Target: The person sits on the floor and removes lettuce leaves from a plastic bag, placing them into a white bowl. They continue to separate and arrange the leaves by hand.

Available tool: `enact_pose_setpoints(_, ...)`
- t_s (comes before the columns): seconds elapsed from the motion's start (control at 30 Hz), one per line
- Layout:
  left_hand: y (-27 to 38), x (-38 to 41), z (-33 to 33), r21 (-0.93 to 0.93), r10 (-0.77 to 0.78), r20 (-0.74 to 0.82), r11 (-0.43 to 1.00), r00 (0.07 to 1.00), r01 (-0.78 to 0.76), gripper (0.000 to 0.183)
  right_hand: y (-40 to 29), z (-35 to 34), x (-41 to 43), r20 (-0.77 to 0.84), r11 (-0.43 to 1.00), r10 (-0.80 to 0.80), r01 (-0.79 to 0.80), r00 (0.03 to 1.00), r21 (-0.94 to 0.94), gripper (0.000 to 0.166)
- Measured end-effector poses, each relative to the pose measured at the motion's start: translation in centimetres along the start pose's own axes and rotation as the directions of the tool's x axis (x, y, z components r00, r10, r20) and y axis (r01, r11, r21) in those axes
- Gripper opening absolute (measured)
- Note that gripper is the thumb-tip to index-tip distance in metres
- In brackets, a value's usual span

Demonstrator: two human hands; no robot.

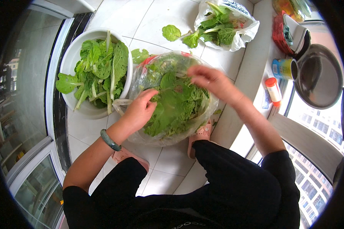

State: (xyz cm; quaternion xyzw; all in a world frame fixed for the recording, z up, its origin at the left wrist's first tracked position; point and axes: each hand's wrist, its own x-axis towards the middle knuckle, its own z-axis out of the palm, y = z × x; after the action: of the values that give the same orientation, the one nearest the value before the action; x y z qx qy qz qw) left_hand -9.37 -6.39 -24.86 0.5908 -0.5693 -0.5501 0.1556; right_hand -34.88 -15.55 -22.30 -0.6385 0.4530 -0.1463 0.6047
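Note:
A large clear plastic bag (pixel 166 140) of leafy greens stands on the floor between my feet. My left hand (pixel 139 110) is at the bag's left side, its fingers curled at the edge of a broad, blurred green leaf (pixel 172 107) lying over the other greens. My right hand (pixel 207 78) is above the bag's upper right part, blurred, with bent fingers; whether anything is between them cannot be made out. Left of the bag, a white plastic basin (pixel 65 61) holds a heap of leaves with pale stalks (pixel 97 71), one leaf hanging over its rim.
A white plastic bag (pixel 249 30) of greens lies open ahead, beside a loose leaf (pixel 171 33) on the tiles. On the right ledge are a dark pan (pixel 318 77), a can (pixel 283 68), a red-capped container (pixel 273 91) and a red basket (pixel 279 35). A glass door (pixel 25 71) borders the left.

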Motion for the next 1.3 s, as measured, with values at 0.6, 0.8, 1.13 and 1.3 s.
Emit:
enact_pose_setpoints(0.6,-1.9,-0.6,0.5,0.186,0.036,0.036,0.982,0.999,-0.042,0.035,2.7,7.8,-5.3,0.250,0.777,-0.010,0.165,0.968,-0.608,0.024)
enact_pose_setpoints(0.8,-2.6,-0.8,0.7,0.211,0.085,0.052,0.973,0.995,-0.094,0.033,0.0,5.2,-4.7,0.190,0.985,0.164,-0.152,0.968,-0.076,0.022)
enact_pose_setpoints(1.13,0.2,3.7,0.8,0.448,0.207,0.026,0.872,0.978,-0.196,0.027,2.7,2.8,-3.9,0.318,0.604,0.111,0.190,0.942,-0.774,0.013)
enact_pose_setpoints(1.3,1.0,7.1,1.9,0.843,0.408,-0.043,0.504,0.912,-0.185,0.044,1.0,1.6,-4.6,0.240,0.856,-0.027,0.146,0.970,-0.496,0.015)
